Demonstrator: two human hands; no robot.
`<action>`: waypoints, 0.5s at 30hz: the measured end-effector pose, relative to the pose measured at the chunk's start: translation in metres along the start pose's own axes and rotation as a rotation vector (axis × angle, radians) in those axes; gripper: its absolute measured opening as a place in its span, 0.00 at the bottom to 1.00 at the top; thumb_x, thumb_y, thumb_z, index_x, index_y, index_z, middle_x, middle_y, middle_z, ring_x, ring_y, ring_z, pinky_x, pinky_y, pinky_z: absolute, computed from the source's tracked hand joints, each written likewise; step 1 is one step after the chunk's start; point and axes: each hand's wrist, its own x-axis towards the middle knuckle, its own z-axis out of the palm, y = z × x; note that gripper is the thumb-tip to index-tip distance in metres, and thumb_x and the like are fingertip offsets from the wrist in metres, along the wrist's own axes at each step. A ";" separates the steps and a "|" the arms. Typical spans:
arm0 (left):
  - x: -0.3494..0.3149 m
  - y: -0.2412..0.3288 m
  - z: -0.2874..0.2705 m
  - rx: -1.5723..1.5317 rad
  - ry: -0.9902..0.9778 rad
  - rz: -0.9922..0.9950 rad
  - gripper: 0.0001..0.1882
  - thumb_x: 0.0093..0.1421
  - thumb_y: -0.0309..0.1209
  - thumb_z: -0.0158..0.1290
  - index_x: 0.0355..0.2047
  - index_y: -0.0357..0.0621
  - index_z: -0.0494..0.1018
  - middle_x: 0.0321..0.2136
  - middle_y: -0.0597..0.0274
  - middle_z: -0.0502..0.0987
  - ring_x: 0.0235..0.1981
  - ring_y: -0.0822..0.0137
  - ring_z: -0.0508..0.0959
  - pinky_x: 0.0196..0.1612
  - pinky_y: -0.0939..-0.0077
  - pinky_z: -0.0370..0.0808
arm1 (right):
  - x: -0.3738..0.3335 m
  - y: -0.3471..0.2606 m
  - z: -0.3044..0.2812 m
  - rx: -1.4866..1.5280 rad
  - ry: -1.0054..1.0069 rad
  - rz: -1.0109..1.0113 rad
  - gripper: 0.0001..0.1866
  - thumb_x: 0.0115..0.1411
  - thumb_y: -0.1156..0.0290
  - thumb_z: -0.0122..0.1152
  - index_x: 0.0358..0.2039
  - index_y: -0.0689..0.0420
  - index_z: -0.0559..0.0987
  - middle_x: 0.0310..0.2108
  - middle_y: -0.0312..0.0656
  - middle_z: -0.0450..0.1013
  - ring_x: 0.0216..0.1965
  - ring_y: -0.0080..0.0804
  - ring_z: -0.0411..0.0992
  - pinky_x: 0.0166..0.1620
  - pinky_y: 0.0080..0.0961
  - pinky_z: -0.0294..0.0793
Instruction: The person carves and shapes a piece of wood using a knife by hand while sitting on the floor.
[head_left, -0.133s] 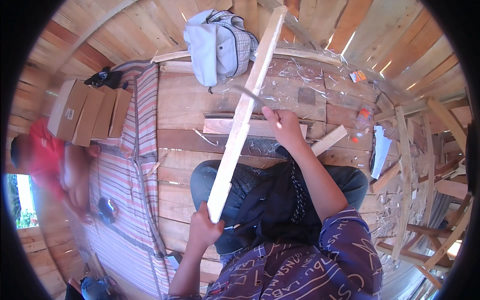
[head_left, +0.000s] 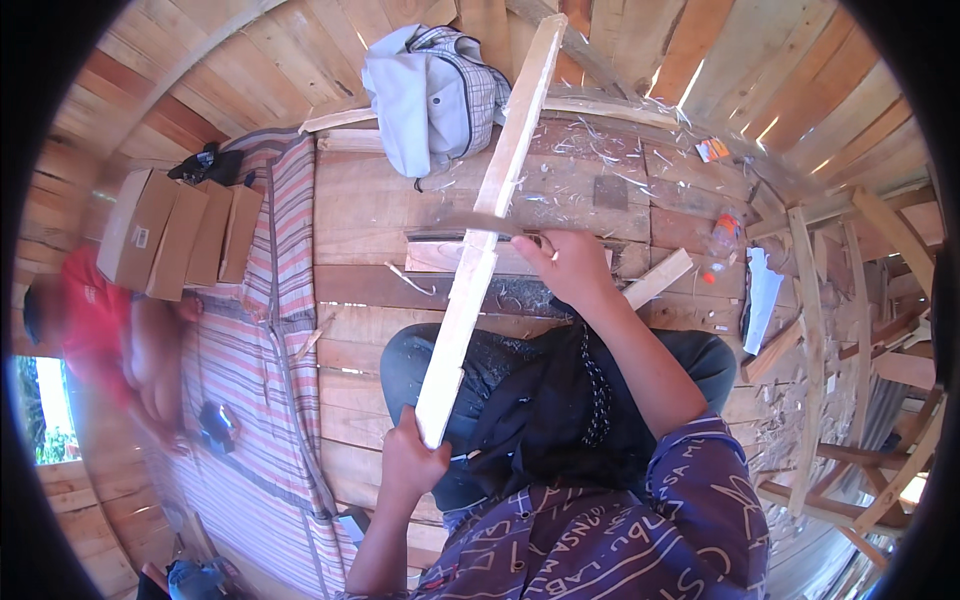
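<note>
A long, pale wooden strip (head_left: 510, 165) slants up from my lap toward the wall, with stepped cuts along its edge. My left hand (head_left: 415, 447) is wrapped round its near end, beside my knee. My right hand (head_left: 568, 265) is closed on a knife; the grip is hidden in my fingers. Its dark blade (head_left: 478, 221), smeared by motion, lies across the strip around its middle. Whether the edge is biting into the wood, I cannot tell. Beyond my crossed legs, a flat board (head_left: 430, 253) lies on the floor under the strip.
A grey backpack (head_left: 425, 110) leans at the far wall. Wood shavings (head_left: 590, 150) litter the plank floor. A short wood offcut (head_left: 658, 278) lies right of my hand. At left are cardboard boxes (head_left: 140, 235), a striped mat (head_left: 225, 350) and a seated person in red (head_left: 95, 310).
The blade and my right hand have come nearer to me along the strip. The strip's far end has shifted slightly left; my left hand keeps its hold.
</note>
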 end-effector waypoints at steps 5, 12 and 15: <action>-0.001 -0.001 0.001 0.007 0.001 0.015 0.16 0.44 0.28 0.53 0.32 0.33 0.64 0.21 0.33 0.74 0.27 0.33 0.77 0.32 0.47 0.74 | -0.003 -0.015 -0.020 -0.246 -0.160 -0.257 0.33 0.57 0.38 0.57 0.14 0.58 0.76 0.13 0.47 0.70 0.17 0.46 0.73 0.23 0.39 0.72; 0.001 0.003 -0.001 0.026 -0.034 0.010 0.17 0.43 0.28 0.54 0.32 0.32 0.65 0.21 0.32 0.74 0.27 0.32 0.76 0.32 0.46 0.74 | 0.038 0.054 -0.018 -0.387 0.053 -0.154 0.32 0.57 0.38 0.57 0.14 0.57 0.73 0.13 0.46 0.70 0.17 0.47 0.72 0.23 0.37 0.72; 0.002 0.001 -0.002 0.006 -0.014 0.018 0.17 0.43 0.28 0.54 0.31 0.32 0.65 0.21 0.31 0.74 0.28 0.32 0.76 0.32 0.46 0.74 | 0.027 0.033 -0.003 -0.316 0.033 -0.127 0.30 0.57 0.42 0.59 0.15 0.57 0.73 0.13 0.44 0.70 0.18 0.46 0.73 0.23 0.38 0.72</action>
